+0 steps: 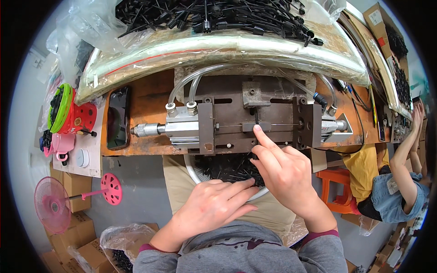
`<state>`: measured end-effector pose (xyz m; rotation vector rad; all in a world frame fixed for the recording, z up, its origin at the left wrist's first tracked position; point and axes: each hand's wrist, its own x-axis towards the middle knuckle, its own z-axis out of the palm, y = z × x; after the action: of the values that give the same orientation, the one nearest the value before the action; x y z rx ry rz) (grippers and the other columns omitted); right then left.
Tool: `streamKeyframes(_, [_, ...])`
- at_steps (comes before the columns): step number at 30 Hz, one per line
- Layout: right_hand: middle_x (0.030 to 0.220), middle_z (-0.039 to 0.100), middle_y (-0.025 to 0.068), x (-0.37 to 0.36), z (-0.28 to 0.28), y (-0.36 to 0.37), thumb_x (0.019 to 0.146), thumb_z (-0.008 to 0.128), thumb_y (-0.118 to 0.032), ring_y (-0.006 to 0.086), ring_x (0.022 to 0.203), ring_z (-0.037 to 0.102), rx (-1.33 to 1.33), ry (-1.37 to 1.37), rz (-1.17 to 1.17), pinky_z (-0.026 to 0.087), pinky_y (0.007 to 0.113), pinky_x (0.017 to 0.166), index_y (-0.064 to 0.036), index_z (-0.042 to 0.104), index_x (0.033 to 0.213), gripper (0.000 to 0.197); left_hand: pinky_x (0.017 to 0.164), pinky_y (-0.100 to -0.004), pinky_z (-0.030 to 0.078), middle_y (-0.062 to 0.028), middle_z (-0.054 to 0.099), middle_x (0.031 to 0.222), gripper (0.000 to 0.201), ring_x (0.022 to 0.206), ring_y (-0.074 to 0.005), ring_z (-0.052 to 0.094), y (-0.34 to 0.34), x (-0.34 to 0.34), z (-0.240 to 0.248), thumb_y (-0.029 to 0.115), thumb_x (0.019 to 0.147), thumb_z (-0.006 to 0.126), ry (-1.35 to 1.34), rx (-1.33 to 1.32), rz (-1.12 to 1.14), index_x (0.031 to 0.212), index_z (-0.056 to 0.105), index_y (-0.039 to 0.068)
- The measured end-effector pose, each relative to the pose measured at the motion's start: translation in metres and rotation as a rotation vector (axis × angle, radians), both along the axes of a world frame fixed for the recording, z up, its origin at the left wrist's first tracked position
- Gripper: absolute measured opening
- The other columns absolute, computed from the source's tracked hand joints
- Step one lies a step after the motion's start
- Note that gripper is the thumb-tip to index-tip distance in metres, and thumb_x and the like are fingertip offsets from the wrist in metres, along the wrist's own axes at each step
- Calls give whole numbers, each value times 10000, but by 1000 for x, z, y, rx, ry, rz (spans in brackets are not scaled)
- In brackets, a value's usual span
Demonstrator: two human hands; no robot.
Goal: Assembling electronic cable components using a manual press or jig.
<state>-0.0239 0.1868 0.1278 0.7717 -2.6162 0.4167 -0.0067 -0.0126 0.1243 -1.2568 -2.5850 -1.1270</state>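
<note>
A metal bench fixture [227, 102] has a pneumatic cylinder [182, 127] on its left and another cylinder [332, 126] on its right. A thin black plastic part [256, 113] runs toward me across the small centre block [248, 127]. My right hand [287, 173] presses its index fingertip on the part at that block, while its other fingers curl by a dark end below the fixture's front edge. Over a white-rimmed basin [191, 168] of loose black plastic parts [227, 166], my left hand [211, 204] stretches its fingers out. Whatever lies under those fingers is hidden.
Black parts [205, 18] are heaped on a plastic-wrapped board [227, 48] behind the fixture. A phone [119, 118] lies left of it. Clear air hoses [195, 75] arch over its back. A pink fan [52, 204] stands left; a co-worker [396, 186] sits at right.
</note>
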Motion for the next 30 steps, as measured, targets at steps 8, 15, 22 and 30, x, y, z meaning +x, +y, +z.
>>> streamKeyframes(8, [1205,673,149,-5,31,3,704,754,-118,181,576,609,80,-146,33,497,289,573,-48,624,991,323,585,-295,533,-50,732,998,244,675,-190,681,-3,1,-3,237,778,783,19,29,5,952,732,75])
streamKeyframes(15, [1071,709,41,-104,104,6,730,809,-116,95,655,620,-261,92,23,464,233,566,-61,676,1068,367,595,-282,536,-46,739,988,209,689,-176,691,-12,8,-11,227,797,775,29,69,28,934,736,75])
streamKeyframes(22, [1069,677,124,-208,118,4,659,789,-209,272,930,639,67,-33,-162,514,400,812,-50,572,1215,617,604,-279,543,-36,741,975,189,694,-169,694,-12,16,-15,223,806,769,24,66,31,924,737,79])
streamKeyframes(30, [957,663,169,-232,115,3,662,744,-229,305,933,642,203,39,-224,511,413,824,-25,597,1142,542,610,-281,545,-35,741,969,176,692,-167,694,-15,18,-22,216,812,761,21,76,31,923,737,81])
